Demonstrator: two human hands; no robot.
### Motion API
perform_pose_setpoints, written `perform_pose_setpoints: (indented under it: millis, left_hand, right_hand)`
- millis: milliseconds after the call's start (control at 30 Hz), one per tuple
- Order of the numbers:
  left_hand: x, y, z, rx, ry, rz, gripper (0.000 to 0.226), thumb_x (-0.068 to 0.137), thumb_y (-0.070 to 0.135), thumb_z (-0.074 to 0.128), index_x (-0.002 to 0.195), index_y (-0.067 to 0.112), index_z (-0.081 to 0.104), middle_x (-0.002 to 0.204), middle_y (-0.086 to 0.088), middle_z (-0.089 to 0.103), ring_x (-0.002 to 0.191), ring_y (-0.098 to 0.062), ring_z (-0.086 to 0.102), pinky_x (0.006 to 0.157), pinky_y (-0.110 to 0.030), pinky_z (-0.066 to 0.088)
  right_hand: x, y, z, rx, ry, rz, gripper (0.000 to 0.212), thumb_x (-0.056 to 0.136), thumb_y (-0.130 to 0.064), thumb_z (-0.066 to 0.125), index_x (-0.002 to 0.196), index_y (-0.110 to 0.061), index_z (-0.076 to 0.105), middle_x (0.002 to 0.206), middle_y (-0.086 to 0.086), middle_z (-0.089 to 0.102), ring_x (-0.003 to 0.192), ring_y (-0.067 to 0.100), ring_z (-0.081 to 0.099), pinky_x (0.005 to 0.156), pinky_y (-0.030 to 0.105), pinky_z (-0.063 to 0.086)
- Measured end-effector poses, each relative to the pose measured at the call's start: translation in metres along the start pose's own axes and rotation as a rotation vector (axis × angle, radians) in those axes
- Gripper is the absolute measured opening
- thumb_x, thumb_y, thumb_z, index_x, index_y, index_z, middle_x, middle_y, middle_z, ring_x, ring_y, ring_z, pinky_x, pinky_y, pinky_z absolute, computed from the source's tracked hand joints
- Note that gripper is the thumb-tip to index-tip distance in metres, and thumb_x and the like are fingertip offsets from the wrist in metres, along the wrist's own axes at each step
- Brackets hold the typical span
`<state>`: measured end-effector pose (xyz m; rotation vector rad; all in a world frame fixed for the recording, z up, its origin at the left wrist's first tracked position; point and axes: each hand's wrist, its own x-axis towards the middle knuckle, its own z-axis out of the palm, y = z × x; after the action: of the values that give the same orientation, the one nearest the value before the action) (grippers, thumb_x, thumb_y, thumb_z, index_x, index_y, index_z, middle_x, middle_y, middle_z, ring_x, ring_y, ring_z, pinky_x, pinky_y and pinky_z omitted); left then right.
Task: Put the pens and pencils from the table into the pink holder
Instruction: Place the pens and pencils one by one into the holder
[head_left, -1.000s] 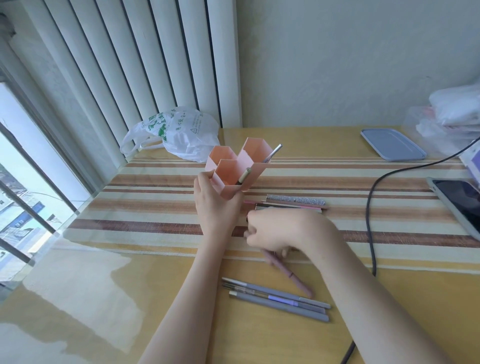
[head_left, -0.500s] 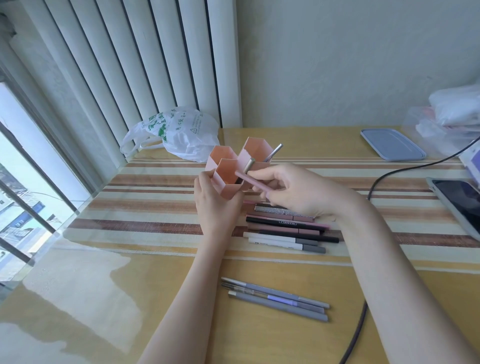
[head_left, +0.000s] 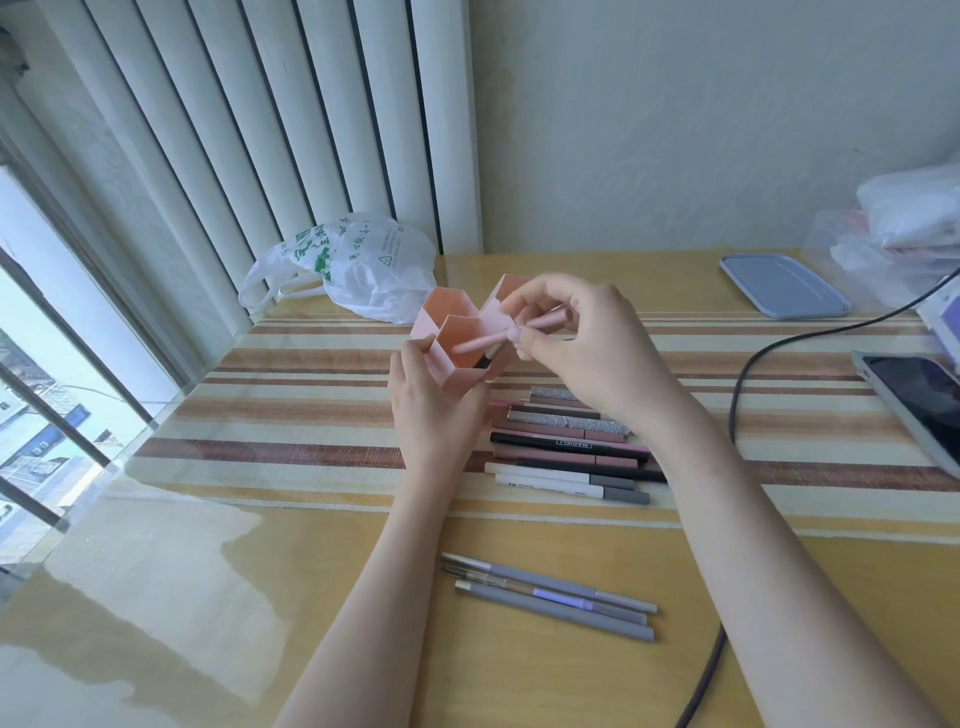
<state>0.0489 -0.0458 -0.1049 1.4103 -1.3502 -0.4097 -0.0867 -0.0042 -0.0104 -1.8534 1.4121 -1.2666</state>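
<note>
The pink holder (head_left: 457, 332), made of hexagonal cells, stands tilted on the striped mat, and my left hand (head_left: 431, 410) grips its near side. My right hand (head_left: 582, 343) hovers over the holder's right cells and pinches a pink pen (head_left: 485, 343), whose left end points into the front cell. A row of several pens and pencils (head_left: 566, 452) lies on the mat just right of my left wrist. Three grey pens (head_left: 550, 597) lie nearer to me on the bare wood.
A white plastic bag (head_left: 358, 270) sits behind the holder. At the back right lie a blue-grey lid (head_left: 784, 286) and clear bags (head_left: 909, 234). A black cable (head_left: 737, 415) runs down the right side. A tablet (head_left: 914, 400) rests at the right edge.
My right hand picked a pink pen up from the table, lifted it to the holder and now tips it over the front cell. My left hand kept holding the holder.
</note>
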Motion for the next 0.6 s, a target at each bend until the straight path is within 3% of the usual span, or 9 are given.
perform_pose_setpoints:
  millis: [100,233,333,400,500,600]
  left_hand:
    - [0.0,-0.001,0.0,0.008,0.003,0.027,0.05,0.068,0.016,0.071,0.111,0.014,0.045,0.102,0.006,0.043,0.106,-0.024,0.045,0.084,-0.037,0.039]
    - [-0.001,-0.001,0.0,0.013,0.006,0.057,0.049,0.069,0.015,0.069,0.111,0.015,0.045,0.103,0.006,0.044,0.106,-0.024,0.046,0.088,-0.042,0.042]
    - [-0.002,0.0,0.0,0.001,0.005,0.063,0.048,0.069,0.015,0.069,0.111,0.015,0.045,0.105,0.005,0.046,0.106,-0.021,0.044,0.09,-0.042,0.041]
    - [-0.002,0.0,0.001,-0.003,0.006,0.067,0.048,0.069,0.015,0.068,0.111,0.016,0.046,0.105,0.005,0.046,0.107,-0.021,0.044,0.091,-0.042,0.041]
    - [-0.002,0.0,0.001,-0.001,0.002,0.076,0.047,0.068,0.015,0.069,0.109,0.017,0.046,0.107,0.006,0.047,0.11,-0.022,0.044,0.091,-0.042,0.041]
    - [-0.003,0.001,0.0,-0.002,0.0,0.076,0.047,0.068,0.014,0.069,0.108,0.017,0.046,0.11,0.004,0.048,0.111,-0.022,0.044,0.091,-0.041,0.04]
  right_hand:
    - [0.0,0.002,0.002,0.067,0.126,-0.028,0.029,0.083,-0.003,0.07,0.102,-0.015,0.053,0.085,0.004,0.069,0.073,0.015,0.071,0.068,0.029,0.061]
    - [0.001,0.006,0.006,-0.026,0.281,-0.143,0.033,0.081,-0.012,0.076,0.089,-0.012,0.044,0.072,0.004,0.069,0.057,0.006,0.068,0.056,0.021,0.057]
    - [0.001,0.01,0.01,-0.102,0.315,-0.227,0.018,0.084,-0.014,0.072,0.084,-0.008,0.055,0.07,0.0,0.067,0.058,0.007,0.066,0.057,0.028,0.057]
    - [0.002,0.013,0.015,-0.148,0.327,-0.273,0.007,0.09,-0.012,0.064,0.095,-0.006,0.064,0.077,0.001,0.068,0.064,0.014,0.068,0.062,0.034,0.056]
    - [0.003,0.016,0.022,-0.145,0.283,-0.25,0.027,0.097,-0.008,0.051,0.124,-0.007,0.05,0.091,0.007,0.069,0.074,0.021,0.068,0.069,0.032,0.057]
    - [0.0,0.015,0.025,-0.09,0.29,-0.236,0.021,0.095,-0.008,0.055,0.111,-0.006,0.041,0.083,0.008,0.071,0.068,0.018,0.068,0.062,0.026,0.052]
